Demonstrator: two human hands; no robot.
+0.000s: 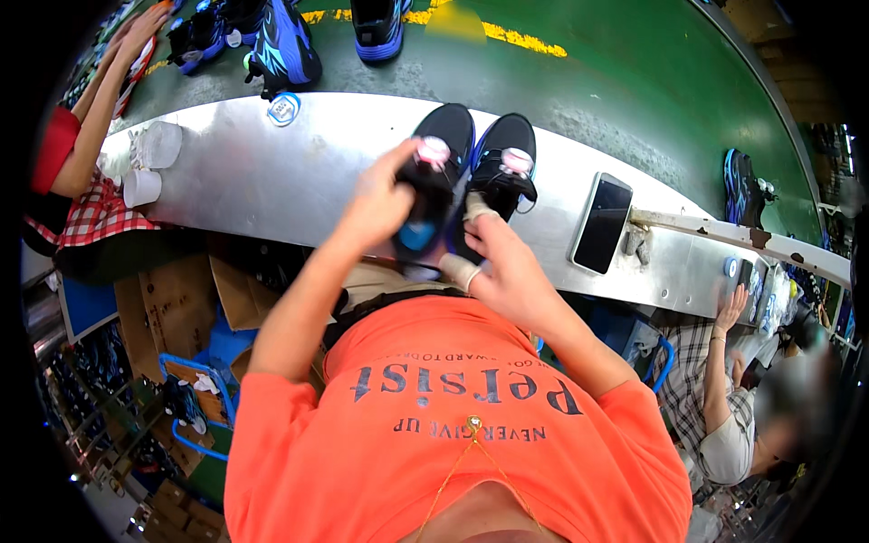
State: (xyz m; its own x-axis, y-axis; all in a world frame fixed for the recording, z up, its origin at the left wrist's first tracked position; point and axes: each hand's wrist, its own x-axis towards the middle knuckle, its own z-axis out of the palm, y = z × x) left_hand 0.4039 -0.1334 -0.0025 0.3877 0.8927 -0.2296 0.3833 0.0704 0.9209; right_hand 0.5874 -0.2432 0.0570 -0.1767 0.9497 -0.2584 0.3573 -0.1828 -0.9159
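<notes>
Two black sneakers with blue-purple soles stand side by side before me, toes pointing away. The left sneaker (447, 128) has a pink-and-white round tag (433, 152) at its tongue; a similar tag (517, 161) sits on the right sneaker (509, 134). My left hand (373, 206) is closed at the left sneaker's collar, its index finger reaching up to the tag. Something blue shows inside that shoe, blurred. My right hand (500, 262), with beige coverings on thumb and index finger, grips the right sneaker around its heel opening. The other fingers are partly hidden.
The sneakers rest on a metal bench (317, 172) along a green surface (625, 81). A smartphone (605, 223) lies right, beside a white metal bar (742, 233). More sneakers (286, 50) stand beyond. Co-workers' arms appear at left (100, 109) and right (717, 362). White cups (145, 186) stand left.
</notes>
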